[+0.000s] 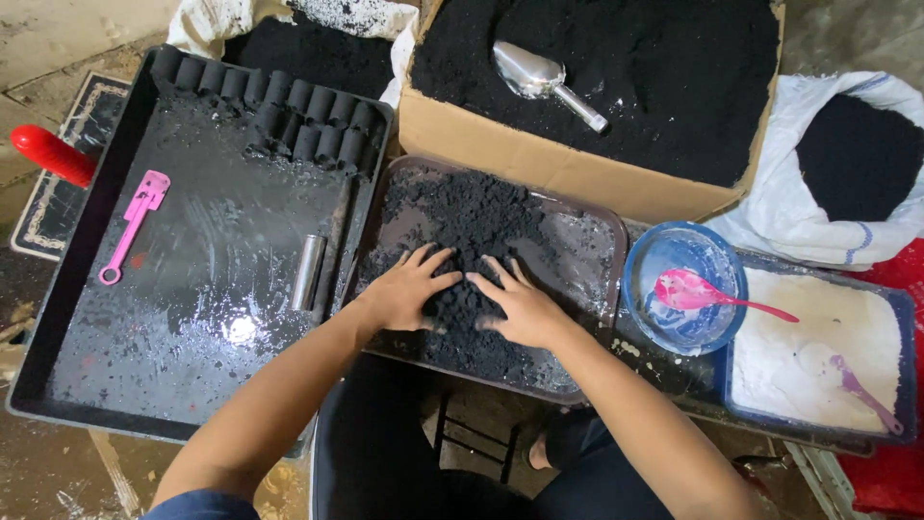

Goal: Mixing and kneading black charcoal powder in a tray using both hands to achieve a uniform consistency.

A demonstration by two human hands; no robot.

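Both my hands lie flat on a heap of damp black powder (472, 231) piled in a shallow dark brown plastic tray (587, 241) right in front of me. My left hand (409, 289) is spread wide, fingers fanned, palm pressed down on the heap and gripping nothing. My right hand (520, 306) is just as open, fingers splayed toward eleven o'clock, its fingertips almost touching those of my left across the top of the heap.

At nine o'clock from my hands a big black rectangular tray (67, 318) holds a short shiny metal tube (309, 272) lying near its right edge, a pink plastic scraper (133, 223) farther left, and rows of black pressed cylinders (289, 111) packed along its far edge at eleven o'clock. A red plastic handle (50, 154) pokes in beyond the tray's left rim.

At twelve o'clock an open brown cardboard box (539, 154) stands full of black powder, with a silver metal scoop (539, 77) lying on top. Its front wall butts against the far rim of my tray. A white woven sack (828, 221) of the same black powder slumps at two o'clock, and another sack (207, 24) sits at eleven.

At three o'clock a round blue plastic bowl (643, 260) holds a pink plastic spoon (707, 294), and beside it a blue rectangular tub (905, 318) of white powder has a purple spoon (861, 385) resting in it.
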